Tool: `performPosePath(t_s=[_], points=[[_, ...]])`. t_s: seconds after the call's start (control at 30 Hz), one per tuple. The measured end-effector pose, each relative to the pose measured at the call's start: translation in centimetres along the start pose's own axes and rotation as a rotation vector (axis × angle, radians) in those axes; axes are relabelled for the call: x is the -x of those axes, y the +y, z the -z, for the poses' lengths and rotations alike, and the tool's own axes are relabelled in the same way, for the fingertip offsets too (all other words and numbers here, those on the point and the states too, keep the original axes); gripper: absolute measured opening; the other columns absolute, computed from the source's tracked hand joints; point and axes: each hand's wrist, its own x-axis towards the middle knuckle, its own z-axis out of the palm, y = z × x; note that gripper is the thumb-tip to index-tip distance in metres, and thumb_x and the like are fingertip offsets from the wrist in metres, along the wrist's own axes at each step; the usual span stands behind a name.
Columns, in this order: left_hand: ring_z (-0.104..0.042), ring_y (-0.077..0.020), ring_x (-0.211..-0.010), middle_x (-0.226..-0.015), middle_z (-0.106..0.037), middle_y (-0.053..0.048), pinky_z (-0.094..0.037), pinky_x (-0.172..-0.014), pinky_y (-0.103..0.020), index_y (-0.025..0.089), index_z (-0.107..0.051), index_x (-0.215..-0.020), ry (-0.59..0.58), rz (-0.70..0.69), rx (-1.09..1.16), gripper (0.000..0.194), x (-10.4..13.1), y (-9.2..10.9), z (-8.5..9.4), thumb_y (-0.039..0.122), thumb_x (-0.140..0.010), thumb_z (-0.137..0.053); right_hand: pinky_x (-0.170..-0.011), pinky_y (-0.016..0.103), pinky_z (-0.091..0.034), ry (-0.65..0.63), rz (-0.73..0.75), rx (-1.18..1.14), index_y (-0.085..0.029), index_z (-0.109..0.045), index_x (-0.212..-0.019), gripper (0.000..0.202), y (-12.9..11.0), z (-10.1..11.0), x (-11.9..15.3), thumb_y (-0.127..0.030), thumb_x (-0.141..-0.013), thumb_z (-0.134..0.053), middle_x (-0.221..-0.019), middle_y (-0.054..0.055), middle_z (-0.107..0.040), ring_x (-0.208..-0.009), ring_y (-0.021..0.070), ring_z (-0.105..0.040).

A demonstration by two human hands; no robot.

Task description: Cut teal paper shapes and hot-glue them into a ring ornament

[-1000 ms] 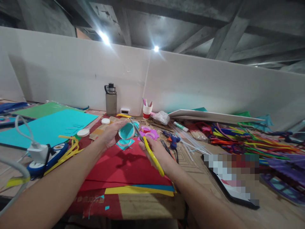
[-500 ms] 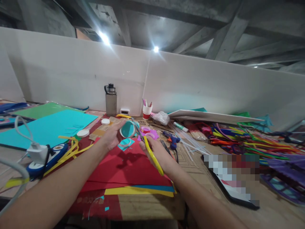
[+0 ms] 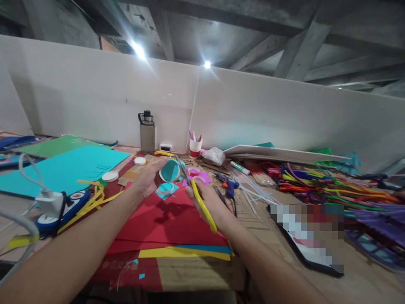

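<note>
My left hand point(image 3: 151, 179) grips a round white-rimmed piece point(image 3: 169, 170) with a teal inside, tilted toward the camera. My right hand point(image 3: 205, 198) is closed on scissors with yellow handles point(image 3: 203, 207); their metal blades point up and left, beside the right edge of the round piece. Below the round piece, a blue paper piece with a pale ring on it point(image 3: 166, 190) lies at the back of the red sheets point(image 3: 158, 228). Pink and purple paper pieces point(image 3: 200, 178) lie just behind my right hand.
A bottle point(image 3: 147, 131) and a paper cup of pens point(image 3: 195, 147) stand at the back. Large blue point(image 3: 72, 169) and green sheets lie left, near a white plug point(image 3: 49, 202). A blue glue gun point(image 3: 232, 187), colourful pipe cleaners point(image 3: 316, 185) and a phone-like device point(image 3: 303, 240) lie right.
The round piece has shifted very slightly in my left hand. The blue paper piece with the ring sits slightly further left. At the far right edge, part of a hand has come into view.
</note>
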Motion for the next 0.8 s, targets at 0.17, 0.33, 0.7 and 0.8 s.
performPosePath(t_s=[0.17, 0.33, 0.7, 0.8], points=[[-0.063, -0.0140, -0.063, -0.075, -0.068, -0.004, -0.055, -0.062, -0.027, 0.011, -0.066, -0.078, 0.012, 0.004, 0.002, 0.010, -0.01, 0.15, 0.02, 0.020, -0.075, -0.065, -0.055, 0.023, -0.027, 0.001, -0.010, 0.001, -0.018, -0.052, -0.078, 0.037, -0.20, 0.06, -0.05, -0.052, -0.087, -0.041, -0.066, -0.002, -0.049, -0.059, 0.0114, -0.042], [-0.062, -0.0142, -0.062, -0.071, -0.067, -0.004, -0.055, -0.061, -0.028, 0.011, -0.066, -0.076, -0.009, 0.001, -0.009, 0.009, 0.13, 0.44, -0.16, 0.020, -0.075, -0.064, -0.054, 0.023, -0.027, 0.015, -0.011, -0.002, -0.017, -0.054, -0.078, 0.038, -0.40, 0.01, 0.03, -0.052, -0.086, -0.043, -0.065, -0.002, -0.048, -0.058, 0.0109, -0.040], [-0.062, -0.0148, -0.061, -0.071, -0.066, -0.005, -0.056, -0.057, -0.028, 0.012, -0.064, -0.075, 0.019, 0.012, -0.020, 0.007, 0.40, 0.67, -0.50, 0.019, -0.076, -0.063, -0.053, 0.022, -0.027, 0.002, -0.006, -0.007, -0.019, -0.050, -0.077, 0.036, -0.19, -0.04, 0.05, -0.053, -0.086, -0.042, -0.064, -0.003, -0.047, -0.057, 0.0105, -0.039], [-0.062, -0.0151, -0.062, -0.071, -0.066, -0.004, -0.056, -0.058, -0.029, 0.012, -0.064, -0.075, 0.018, 0.019, -0.023, 0.007, 0.41, 0.70, -0.48, 0.019, -0.076, -0.063, -0.052, 0.022, -0.026, 0.001, -0.012, 0.007, -0.019, -0.050, -0.077, 0.036, -0.11, -0.06, 0.03, -0.053, -0.086, -0.043, -0.063, -0.003, -0.046, -0.056, 0.0103, -0.039]])
